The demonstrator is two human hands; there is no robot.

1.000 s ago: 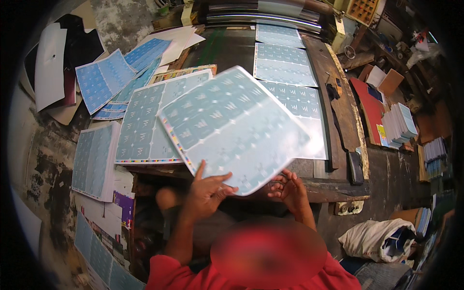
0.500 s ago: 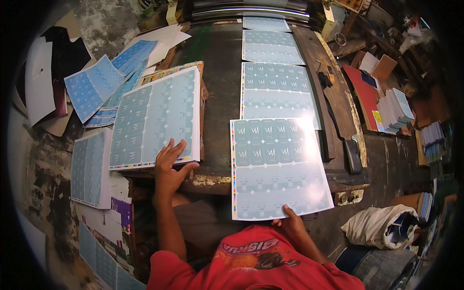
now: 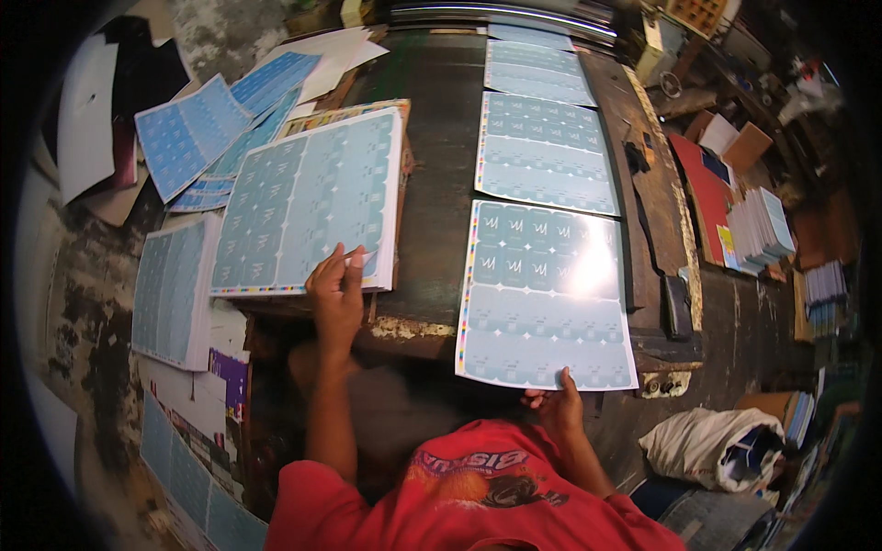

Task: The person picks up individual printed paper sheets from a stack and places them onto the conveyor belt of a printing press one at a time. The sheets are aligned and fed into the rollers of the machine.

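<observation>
My right hand (image 3: 559,404) pinches the near edge of a pale blue-green printed sheet (image 3: 533,317), thumb on top and fingers underneath. That sheet lies at the near end of a line of similar sheets (image 3: 549,163) running up the dark bed (image 3: 432,184) to the metal rollers (image 3: 505,18). On the left, my left hand (image 3: 336,292) is at the near right corner of a thick stack of printed sheets (image 3: 312,193). Its fingers are drawn together on the top sheet, whose corner is slightly raised between them.
A second stack (image 3: 170,294) stands lower at the left, with loose blue sheets (image 3: 193,133) behind it. Along the bed's right side are a dark strap (image 3: 650,239) and a worn edge. Further right are bundled cards (image 3: 761,225) and a white sack (image 3: 712,445).
My right hand has moved the sheet forward, up to the line of sheets. The fingers of my left hand, spread before, have closed at the stack's corner. The view has shifted slightly.
</observation>
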